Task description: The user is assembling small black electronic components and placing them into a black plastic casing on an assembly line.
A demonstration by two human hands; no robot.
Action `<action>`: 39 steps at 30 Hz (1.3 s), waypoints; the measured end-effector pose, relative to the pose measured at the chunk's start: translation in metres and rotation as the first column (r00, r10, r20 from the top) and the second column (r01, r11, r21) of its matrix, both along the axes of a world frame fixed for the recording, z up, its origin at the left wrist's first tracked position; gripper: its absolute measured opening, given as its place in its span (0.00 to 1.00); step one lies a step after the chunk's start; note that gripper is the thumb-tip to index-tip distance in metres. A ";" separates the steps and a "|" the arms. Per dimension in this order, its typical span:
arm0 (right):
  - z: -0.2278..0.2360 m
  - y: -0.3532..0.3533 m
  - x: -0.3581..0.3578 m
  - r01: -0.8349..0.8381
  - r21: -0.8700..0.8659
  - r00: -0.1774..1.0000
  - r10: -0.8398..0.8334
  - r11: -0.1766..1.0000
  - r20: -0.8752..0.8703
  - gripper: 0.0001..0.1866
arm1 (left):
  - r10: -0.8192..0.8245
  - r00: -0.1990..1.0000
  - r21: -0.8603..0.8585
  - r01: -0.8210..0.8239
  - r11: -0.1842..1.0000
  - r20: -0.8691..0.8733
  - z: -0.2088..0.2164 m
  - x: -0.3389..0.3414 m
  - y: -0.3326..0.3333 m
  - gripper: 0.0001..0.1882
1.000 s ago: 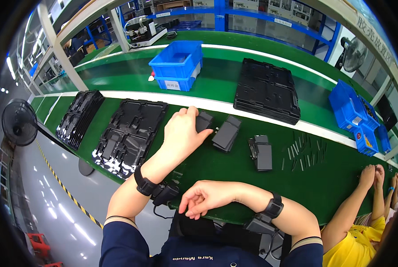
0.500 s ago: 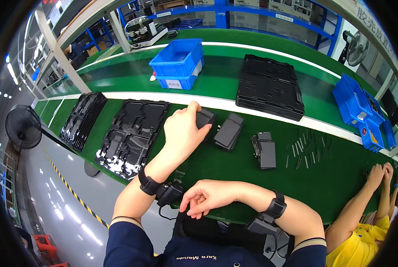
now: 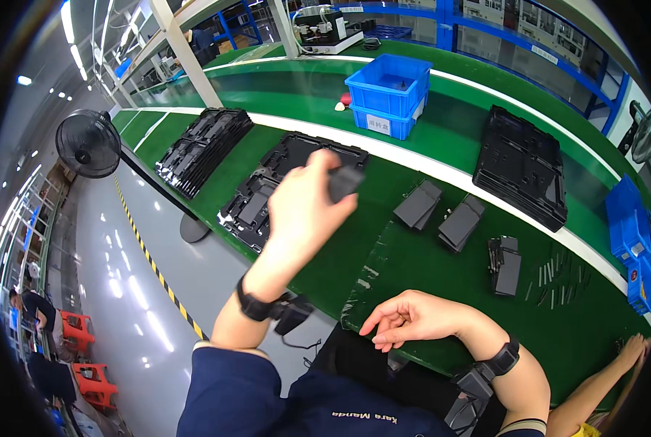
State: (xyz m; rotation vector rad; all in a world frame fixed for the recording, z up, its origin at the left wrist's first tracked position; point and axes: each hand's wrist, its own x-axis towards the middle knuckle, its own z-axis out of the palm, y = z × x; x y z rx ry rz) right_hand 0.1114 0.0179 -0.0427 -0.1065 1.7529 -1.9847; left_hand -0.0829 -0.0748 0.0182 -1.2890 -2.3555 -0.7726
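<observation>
My left hand [image 3: 305, 207] grips a flat black rectangular piece [image 3: 347, 183] between thumb and fingers, above the right part of a black moulded tray [image 3: 285, 154]. Motion blurs the piece and the fingertips. At the table's near edge hangs my right hand [image 3: 420, 320], fingers loosely bent and apart, holding nothing. Beyond it lie three small piles of similar dark pieces: a left pile [image 3: 417, 205], a middle pile [image 3: 461, 223] and a right pile [image 3: 506, 268]. Part of the tray is hidden behind my left hand and forearm.
Stacked black trays [image 3: 203, 149] stand far left; another tray stack [image 3: 520, 167] sits at the back right. Blue bins [image 3: 389, 91] stand behind the white rail, more bins [image 3: 629, 226] at right. Thin strips [image 3: 555, 280] lie scattered. A co-worker's hand [image 3: 635, 348] is at the right edge.
My left hand has moved from the leftmost pile to above the tray, carrying a black piece. The view has swung left. My right hand keeps its loose pose by the table edge.
</observation>
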 end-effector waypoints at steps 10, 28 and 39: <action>0.010 -0.001 -0.002 0.020 0.037 0.998 -0.022 0.999 0.062 0.13 | 0.137 0.972 -0.027 -0.134 0.991 0.194 -0.049 -0.032 -0.068 0.23; 0.005 -0.001 -0.007 0.008 0.035 0.999 -0.009 0.999 0.045 0.13 | -0.159 0.987 0.302 0.162 0.939 -0.035 -0.017 -0.020 -0.073 0.12; 0.000 -0.008 -0.003 0.024 0.062 0.998 -0.021 0.998 -0.060 0.11 | -0.233 0.970 -0.231 0.243 0.942 0.069 -0.030 0.046 0.075 0.23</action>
